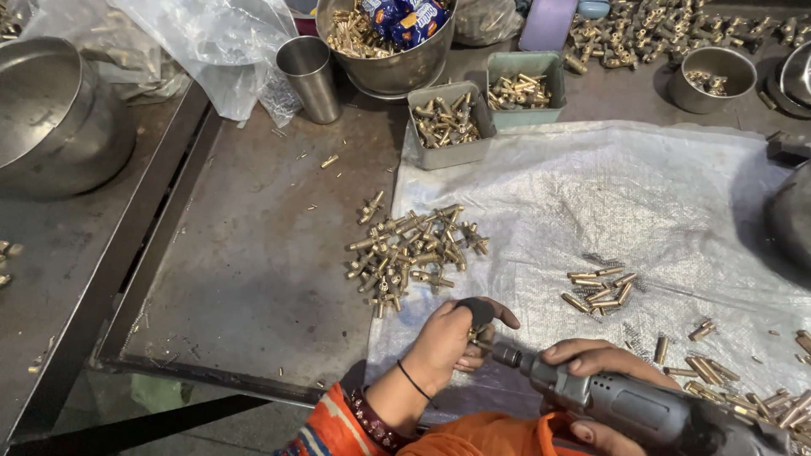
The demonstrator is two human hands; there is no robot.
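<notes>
Gripping: left hand [446, 339] pinches a small brass fitting [473, 335], rigid, light, slick.
Driving: right hand [591, 365] wraps the power screwdriver [625, 404].

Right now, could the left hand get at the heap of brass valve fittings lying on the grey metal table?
Probably yes: the left hand sits just below the heap of brass fittings with nothing between them. But its fingers are pinching a small brass part against the grey power driver, so it isn't free.
</notes>
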